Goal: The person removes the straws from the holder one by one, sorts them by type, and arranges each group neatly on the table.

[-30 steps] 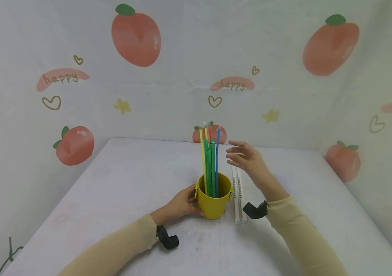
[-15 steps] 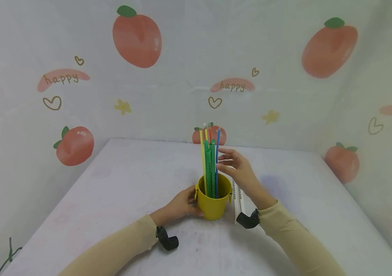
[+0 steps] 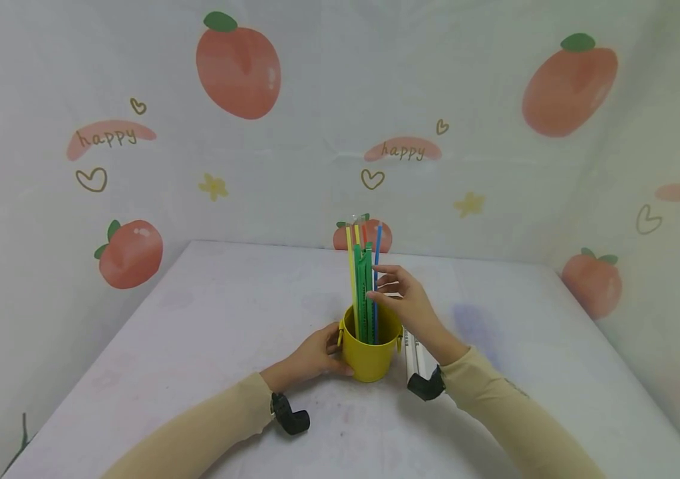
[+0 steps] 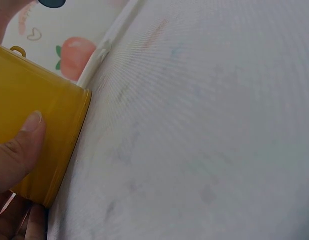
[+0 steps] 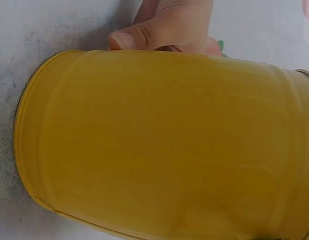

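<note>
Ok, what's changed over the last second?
The right hand moved left and slightly down; its fingers are now at the straws, though whether they grip any isn't clear. The left hand stays holding the yellow bucket, and the straws stand in it as before.

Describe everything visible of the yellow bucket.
The yellow bucket looks like painted metal: round, open-topped, slightly tapered toward its base, with small loop fittings on both sides. It stands upright on the white table, holding thin yellow, green, red and blue sticks. The left hand grips its left side.
</note>
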A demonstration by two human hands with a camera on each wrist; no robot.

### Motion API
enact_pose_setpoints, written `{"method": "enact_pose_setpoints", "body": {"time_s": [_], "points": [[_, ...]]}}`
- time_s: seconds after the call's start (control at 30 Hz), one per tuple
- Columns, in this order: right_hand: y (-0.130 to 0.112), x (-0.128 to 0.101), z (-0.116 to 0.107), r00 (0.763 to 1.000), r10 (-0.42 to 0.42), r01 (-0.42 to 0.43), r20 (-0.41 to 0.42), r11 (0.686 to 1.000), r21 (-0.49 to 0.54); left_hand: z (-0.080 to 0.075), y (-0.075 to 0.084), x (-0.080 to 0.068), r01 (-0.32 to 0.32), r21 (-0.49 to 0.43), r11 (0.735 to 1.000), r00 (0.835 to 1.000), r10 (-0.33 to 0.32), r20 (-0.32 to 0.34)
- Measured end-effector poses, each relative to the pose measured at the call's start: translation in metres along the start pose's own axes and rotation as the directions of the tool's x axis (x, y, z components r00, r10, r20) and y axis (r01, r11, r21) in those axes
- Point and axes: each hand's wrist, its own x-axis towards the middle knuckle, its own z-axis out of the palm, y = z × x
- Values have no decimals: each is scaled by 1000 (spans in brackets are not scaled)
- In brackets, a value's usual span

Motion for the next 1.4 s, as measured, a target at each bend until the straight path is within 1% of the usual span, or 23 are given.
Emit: {"method": "enact_pose_setpoints", "body": {"time_s": [0.17,0.27,0.4,0.7,0.87,1.1,1.4], "points": [[-1,0,3,1000,12,-12,-9,1000,-18,0,-1,0,-7,-1,1000,1000,7,4],[-2,0,4,1000,17,-17,-10,999,-34,-1,-3,0,-31,0,1000,999,31,9],[-1,2,6,999,32,-33,-18,998,-57,-1,-3,0,-44,0,999,999,44,15],[1,5,9,997,60,-63,-39,993,-100,-1,-1,0,-42,-3,999,999,42,19],[0,5,10,998,56,-59,-38,993,-103,-2,-1,0,-38,-1,999,999,38,19],[-2,6,10,998,56,-60,-38,993,-102,-2,-3,1,-57,-6,998,998,57,24],[-2,6,9,998,62,-65,-34,993,-99,-2,-4,2,-51,-10,999,998,51,24]]}}
